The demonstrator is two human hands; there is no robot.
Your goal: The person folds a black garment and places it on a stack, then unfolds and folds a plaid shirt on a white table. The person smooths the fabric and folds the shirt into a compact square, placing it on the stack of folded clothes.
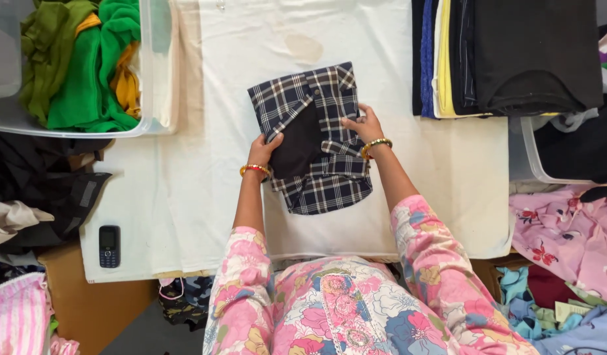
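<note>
White cloth covers the table point(205, 197), seen from above. Centre of table: a partly folded navy-and-white plaid shirt point(329, 164), dark lining exposed on its left half.

Left hand point(264, 148): at the shirt's left edge, fingers curled onto the dark lining, pinching the fabric there. Gold and red bangle at the wrist.

Right hand point(362, 125): lies on top of the shirt's right half, fingers bent and pressing the plaid flat; grip not closed around anything. Gold bangle at the wrist.

The shirt sits between the two hands and under both, just ahead of the person's floral sleeves.

Surroundings: clear plastic bin point(149, 125) with green and yellow garments at far left; stack of folded dark, blue and yellow clothes point(513, 59) at far right; small black phone point(109, 246) on the cloth near left, well apart from the hands.
</note>
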